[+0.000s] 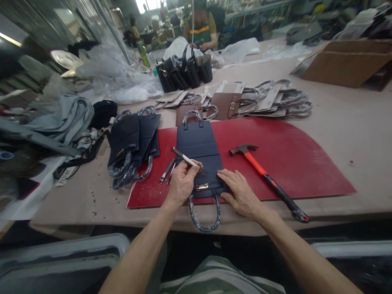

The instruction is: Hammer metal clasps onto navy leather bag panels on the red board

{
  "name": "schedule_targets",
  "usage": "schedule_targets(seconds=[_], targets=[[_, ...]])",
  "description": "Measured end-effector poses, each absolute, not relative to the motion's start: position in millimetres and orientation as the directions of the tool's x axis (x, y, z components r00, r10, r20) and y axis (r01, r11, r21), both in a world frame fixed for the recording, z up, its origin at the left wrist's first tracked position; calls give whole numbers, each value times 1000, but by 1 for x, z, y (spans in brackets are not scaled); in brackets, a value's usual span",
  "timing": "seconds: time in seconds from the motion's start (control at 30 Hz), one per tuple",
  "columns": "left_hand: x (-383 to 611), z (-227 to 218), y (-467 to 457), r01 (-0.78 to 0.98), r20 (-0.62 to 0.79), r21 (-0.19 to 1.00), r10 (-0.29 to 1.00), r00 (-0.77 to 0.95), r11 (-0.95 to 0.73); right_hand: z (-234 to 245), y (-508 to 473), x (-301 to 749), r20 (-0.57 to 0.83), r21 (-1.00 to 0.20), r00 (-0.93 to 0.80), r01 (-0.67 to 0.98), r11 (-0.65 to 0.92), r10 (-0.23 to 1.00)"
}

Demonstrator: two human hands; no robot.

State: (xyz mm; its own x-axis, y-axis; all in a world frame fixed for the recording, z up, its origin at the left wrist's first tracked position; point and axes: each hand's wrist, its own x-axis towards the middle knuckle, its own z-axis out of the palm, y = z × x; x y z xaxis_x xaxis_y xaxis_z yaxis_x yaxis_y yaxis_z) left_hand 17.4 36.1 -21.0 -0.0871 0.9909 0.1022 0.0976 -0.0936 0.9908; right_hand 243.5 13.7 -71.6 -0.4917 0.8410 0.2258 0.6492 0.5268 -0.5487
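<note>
A navy bag panel (199,141) lies flat across the red board, with plastic-wrapped handles at both ends and a gold metal plate (202,187) near its lower edge. My left hand (183,179) is closed on a slim tool (186,158) with a pale shaft and a dark end, held slantwise just over the panel; I cannot make out its exact kind. My right hand (237,190) rests open at the panel's right edge, fingers stretched out. Two thin metal tools (168,170) lie left of the panel. A claw hammer (260,167) with an orange and black handle lies to the right.
Navy bag pieces (131,143) are stacked left of the red board (275,143). Behind it lie brown bag pieces (225,104) with wrapped handles. Farther back stand black handbags (183,71), a cardboard box (346,63) and plastic wrapping (128,81). A person (202,30) is across the table.
</note>
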Motion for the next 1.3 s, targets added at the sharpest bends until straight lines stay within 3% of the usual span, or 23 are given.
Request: schedule_targets(seconds=[0.1,0.17,0.23,0.33,0.43,0.53,0.63,0.73,0.9,1.2,1.3], targets=[[-35,-2,36,460,135,887,976,-168,-44,-67,13,240,221,-525,-489,669,525,844],[-71,6,34,727,124,682,968,-218,76,-66,13,239,229,-510,-489,676,532,841],[-100,8,31,897,62,392,967,-249,206,-67,13,239,254,-496,-488,676,545,835],[-122,6,26,957,-98,55,956,-277,284,-73,15,240,312,-460,-481,678,573,820],[-124,0,22,953,-178,-83,936,-303,292,-81,19,241,362,-414,-483,682,602,797],[-120,-3,21,951,-140,-156,947,-289,267,-84,22,241,392,-370,-503,680,633,770],[-113,-2,21,962,-72,-184,973,-220,204,-84,23,242,396,-349,-514,682,643,761],[-104,2,24,975,-12,-134,983,-183,179,-84,23,242,383,-363,-510,684,633,770],[-86,6,40,985,-130,95,983,-131,143,-81,21,241,348,-411,-492,685,602,798],[-87,-5,74,985,-248,95,962,-117,144,-72,16,238,282,-484,-466,686,544,839],[-97,-6,71,942,-255,280,960,-112,184,-71,15,237,283,-498,-460,680,539,842]])
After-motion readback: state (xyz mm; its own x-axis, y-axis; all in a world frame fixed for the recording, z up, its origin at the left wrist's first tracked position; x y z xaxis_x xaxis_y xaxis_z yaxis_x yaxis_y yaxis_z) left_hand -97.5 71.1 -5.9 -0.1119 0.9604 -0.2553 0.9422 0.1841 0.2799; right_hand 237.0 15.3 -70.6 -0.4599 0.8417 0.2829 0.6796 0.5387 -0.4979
